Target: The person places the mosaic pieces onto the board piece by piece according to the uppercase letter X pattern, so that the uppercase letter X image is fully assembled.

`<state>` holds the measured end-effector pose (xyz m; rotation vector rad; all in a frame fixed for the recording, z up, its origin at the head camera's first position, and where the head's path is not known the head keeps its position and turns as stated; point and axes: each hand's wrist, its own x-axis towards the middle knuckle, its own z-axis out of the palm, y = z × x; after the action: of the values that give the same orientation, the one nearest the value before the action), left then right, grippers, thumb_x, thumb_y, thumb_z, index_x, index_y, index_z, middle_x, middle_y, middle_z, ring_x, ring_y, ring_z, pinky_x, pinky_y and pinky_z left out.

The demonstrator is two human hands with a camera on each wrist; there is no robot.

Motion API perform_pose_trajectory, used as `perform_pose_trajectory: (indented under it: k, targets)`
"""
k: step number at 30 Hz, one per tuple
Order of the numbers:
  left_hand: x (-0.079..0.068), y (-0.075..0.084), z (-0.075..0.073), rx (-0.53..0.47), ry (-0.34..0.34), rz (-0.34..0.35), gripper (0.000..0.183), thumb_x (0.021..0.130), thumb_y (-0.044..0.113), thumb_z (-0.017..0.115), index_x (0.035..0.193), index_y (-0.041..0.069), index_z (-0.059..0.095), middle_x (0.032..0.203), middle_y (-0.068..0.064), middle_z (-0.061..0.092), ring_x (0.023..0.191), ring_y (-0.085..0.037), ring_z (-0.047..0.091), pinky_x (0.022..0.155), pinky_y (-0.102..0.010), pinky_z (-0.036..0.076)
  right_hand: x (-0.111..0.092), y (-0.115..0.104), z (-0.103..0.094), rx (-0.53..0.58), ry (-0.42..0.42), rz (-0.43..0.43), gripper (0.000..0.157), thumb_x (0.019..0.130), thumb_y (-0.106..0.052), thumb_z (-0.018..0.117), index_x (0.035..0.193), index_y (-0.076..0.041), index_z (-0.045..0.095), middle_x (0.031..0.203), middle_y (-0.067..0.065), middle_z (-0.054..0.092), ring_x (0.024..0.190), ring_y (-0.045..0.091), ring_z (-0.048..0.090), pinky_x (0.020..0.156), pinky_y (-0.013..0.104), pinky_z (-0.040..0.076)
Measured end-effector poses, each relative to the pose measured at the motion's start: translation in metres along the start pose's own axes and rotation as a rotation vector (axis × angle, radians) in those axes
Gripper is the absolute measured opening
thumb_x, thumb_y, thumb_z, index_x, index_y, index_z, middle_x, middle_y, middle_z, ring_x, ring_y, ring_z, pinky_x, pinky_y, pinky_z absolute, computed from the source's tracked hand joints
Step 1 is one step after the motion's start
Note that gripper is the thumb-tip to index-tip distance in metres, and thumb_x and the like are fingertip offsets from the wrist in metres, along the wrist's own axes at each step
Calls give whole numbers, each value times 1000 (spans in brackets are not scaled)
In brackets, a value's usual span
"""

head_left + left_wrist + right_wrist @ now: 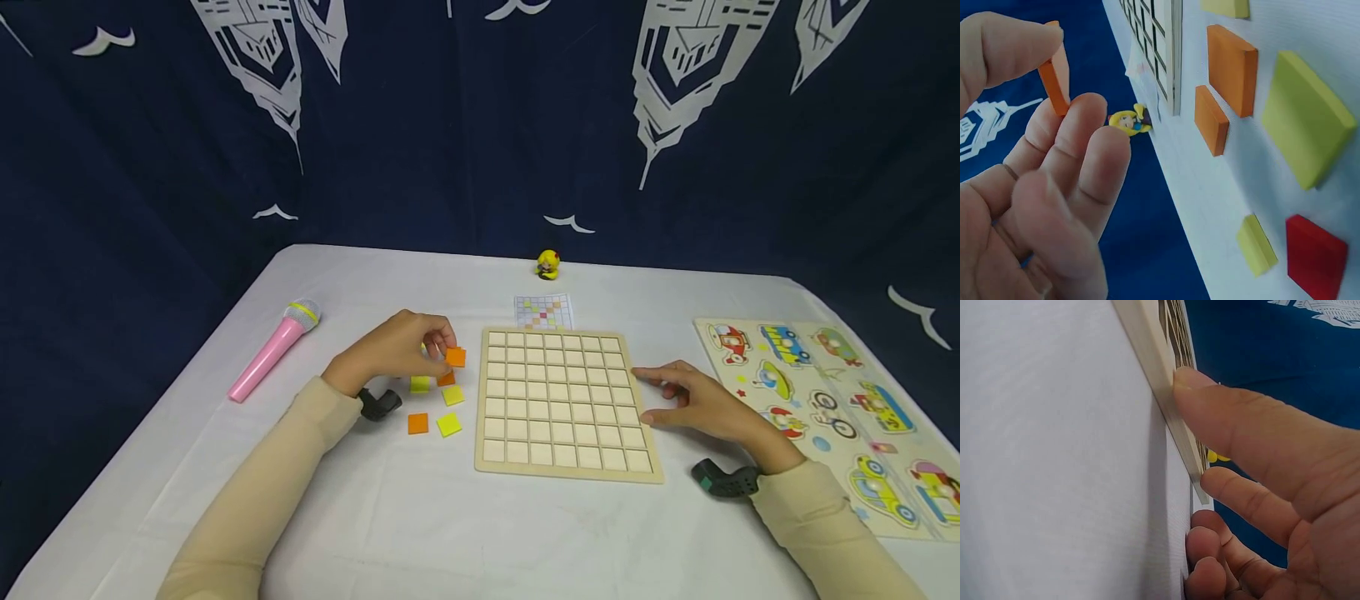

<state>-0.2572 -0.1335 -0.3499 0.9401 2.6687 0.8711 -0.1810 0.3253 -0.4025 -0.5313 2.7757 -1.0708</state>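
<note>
My left hand (401, 343) is raised a little over the table, pinching an orange square tile (1055, 81) between thumb and fingertips. Around and below it lie loose tiles: an orange tile (417, 423), a yellow tile (449, 425) and several more. A red tile (1316, 256) shows in the left wrist view, while the hand hides it from the head view. The wooden grid board (568, 472) lies flat with bare cells. At its right edge rests my right hand (693, 402), thumb and index finger touching the rim with fingers loosely extended.
Behind the board is a printed card (543, 312) with a coloured grid, and a small yellow-haired figurine (548, 265) farther back. A pink microphone (273, 350) lies at left. On the right is a picture puzzle board (806, 385), partly under the right forearm.
</note>
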Motion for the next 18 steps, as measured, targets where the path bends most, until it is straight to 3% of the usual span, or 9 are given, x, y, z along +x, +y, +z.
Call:
perform_pose_trajectory:
  k: [12,18]
  targets:
    - [21,11,10,26,41,27,24,86,14,85,107,10,74,93,2,74,83,-14,68,81,-32,57,0,2,1,21,-1,-9,67,88,-12,89,146,8,61,104,9,52,85,14,44,70,26,41]
    - [31,17,15,-59,35,-49,26,85,11,82,110,9,74,90,2,77,77,-17,68,72,-30,54,0,3,0,15,1,-4,68,88,-12,90,146,7,61,105,9,53,85,13,44,70,26,41]
